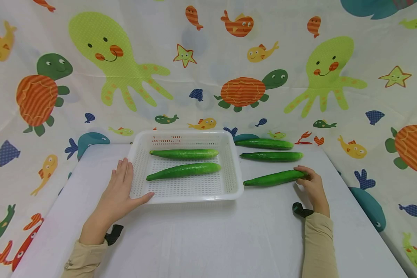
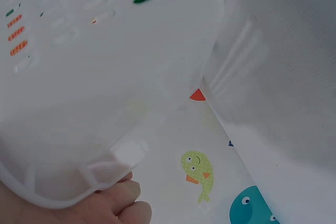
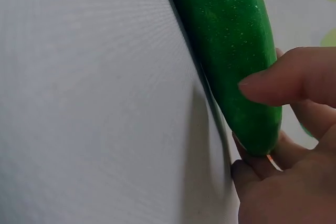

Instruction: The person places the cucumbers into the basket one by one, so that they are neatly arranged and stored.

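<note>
Two sleeves (image 1: 320, 243), two hands (image 1: 116, 193) (image 1: 314, 190), one basket (image 1: 191, 199), five cucumbers (image 1: 272, 179), two inside.

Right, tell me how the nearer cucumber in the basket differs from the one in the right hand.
The basketed cucumber lies inside the white basket; the held cucumber is outside, to its right. No hand touches the basketed cucumber, while the right hand grips the held cucumber near its right end. Both are green and slant up rightward in the head view.
</note>
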`<state>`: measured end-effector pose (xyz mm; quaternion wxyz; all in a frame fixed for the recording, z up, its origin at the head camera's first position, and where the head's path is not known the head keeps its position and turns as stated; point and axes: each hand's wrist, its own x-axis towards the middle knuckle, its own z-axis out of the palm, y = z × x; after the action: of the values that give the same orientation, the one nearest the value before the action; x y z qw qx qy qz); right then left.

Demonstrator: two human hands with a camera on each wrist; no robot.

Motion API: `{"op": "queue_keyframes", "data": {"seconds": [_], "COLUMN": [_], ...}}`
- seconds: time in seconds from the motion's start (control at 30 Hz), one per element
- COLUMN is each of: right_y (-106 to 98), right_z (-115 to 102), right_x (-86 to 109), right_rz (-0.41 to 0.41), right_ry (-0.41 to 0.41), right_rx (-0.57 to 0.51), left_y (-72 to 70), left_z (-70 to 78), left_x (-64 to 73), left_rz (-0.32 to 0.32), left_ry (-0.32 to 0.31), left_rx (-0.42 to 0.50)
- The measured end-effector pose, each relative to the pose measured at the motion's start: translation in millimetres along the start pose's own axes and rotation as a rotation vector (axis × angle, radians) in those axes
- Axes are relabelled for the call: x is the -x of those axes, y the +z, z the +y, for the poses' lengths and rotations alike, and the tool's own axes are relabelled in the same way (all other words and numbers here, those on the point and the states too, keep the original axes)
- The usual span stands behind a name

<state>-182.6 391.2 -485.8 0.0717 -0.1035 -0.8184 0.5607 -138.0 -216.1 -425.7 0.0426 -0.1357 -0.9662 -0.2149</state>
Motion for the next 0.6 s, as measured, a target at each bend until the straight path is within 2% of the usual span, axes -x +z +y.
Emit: {"op": "queue_keyframes", "data": {"seconds": [0.27, 0.47, 0.6], "right_y": [-0.1, -0.5, -2.8], "right_z": [5.8, 6.3, 2.9], "right_x": [0.1, 2.4, 6.3], "right_rz": [0.034, 0.001, -0.056], "right_ry": [0.015, 0.003, 0.011], "right_rx": [0.034, 0.059, 0.090], "left_y": [-0.2, 0.4, 0.5], "left_z": [0.2, -0.2, -0.9], "left_x": [0.5, 1.2, 1.2], "left_rz": [0.000, 0.014, 0.022], "left_ry": [0.001, 0.008, 0.013], "left_rx": [0.003, 0.011, 0.012]}}
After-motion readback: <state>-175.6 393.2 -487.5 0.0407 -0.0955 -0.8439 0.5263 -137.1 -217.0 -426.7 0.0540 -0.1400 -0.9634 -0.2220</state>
